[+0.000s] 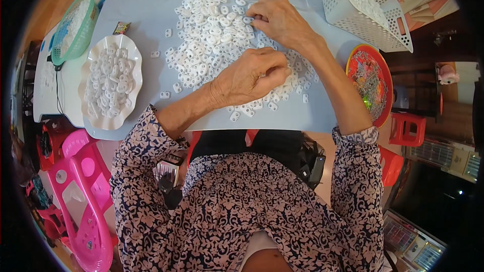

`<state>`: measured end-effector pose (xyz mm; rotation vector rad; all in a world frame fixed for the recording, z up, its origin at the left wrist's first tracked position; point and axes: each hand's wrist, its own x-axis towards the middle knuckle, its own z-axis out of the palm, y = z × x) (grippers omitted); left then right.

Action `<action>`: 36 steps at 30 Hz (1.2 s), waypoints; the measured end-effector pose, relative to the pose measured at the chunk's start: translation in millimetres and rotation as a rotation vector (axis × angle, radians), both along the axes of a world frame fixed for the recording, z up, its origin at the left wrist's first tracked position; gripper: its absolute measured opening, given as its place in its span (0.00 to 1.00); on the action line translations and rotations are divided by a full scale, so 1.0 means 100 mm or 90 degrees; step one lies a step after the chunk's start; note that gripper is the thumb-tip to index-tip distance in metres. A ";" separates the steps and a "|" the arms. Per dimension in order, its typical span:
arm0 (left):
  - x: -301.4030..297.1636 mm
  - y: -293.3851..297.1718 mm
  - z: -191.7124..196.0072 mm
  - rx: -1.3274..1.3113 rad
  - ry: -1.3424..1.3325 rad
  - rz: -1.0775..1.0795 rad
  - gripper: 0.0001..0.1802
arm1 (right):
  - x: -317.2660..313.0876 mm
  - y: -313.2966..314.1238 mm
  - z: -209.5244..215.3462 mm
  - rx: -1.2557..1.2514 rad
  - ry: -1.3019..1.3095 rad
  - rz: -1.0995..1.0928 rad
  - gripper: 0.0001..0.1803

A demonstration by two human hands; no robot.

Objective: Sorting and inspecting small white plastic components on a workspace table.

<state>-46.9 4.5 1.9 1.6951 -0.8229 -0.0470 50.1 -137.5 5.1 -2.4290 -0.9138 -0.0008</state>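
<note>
A large heap of small white oval plastic pieces (pixel 209 32), each with two holes, spreads over the grey-blue table (pixel 133 2). My left hand (pixel 257 74) is over the near right part of the heap, its fingers curled in. What those fingers hold, if anything, is hidden. Beyond it, my right hand (pixel 282 21) reaches to the heap's right edge. Thumb and forefinger there are bent together at one of the white pieces. Several loose pieces lie apart from the heap, nearer the table's front edge and toward the left.
At left, a scalloped white dish (pixel 137 73) holds more white pieces, beside a green basket (pixel 59 60). A white perforated basket (pixel 335 12) lies tilted at far right. Nearer is a red bowl (pixel 385 103) of small metal parts. Pink plastic chairs (pixel 96 231) stand at lower left.
</note>
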 end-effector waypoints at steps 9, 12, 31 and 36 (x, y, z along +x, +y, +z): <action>0.03 0.04 -0.01 0.060 0.018 0.007 0.04 | -0.07 -0.06 0.06 0.030 0.025 -0.038 0.09; 0.02 0.03 -0.02 0.062 0.005 -0.003 0.04 | -0.12 -0.09 0.03 0.082 0.034 -0.059 0.09; 0.04 0.03 -0.01 0.009 0.045 0.044 0.06 | -0.25 -0.15 0.09 0.083 0.046 -0.060 0.07; 0.04 0.01 -0.05 0.020 -0.050 0.028 0.07 | -0.26 -0.11 0.00 0.109 -0.009 0.020 0.07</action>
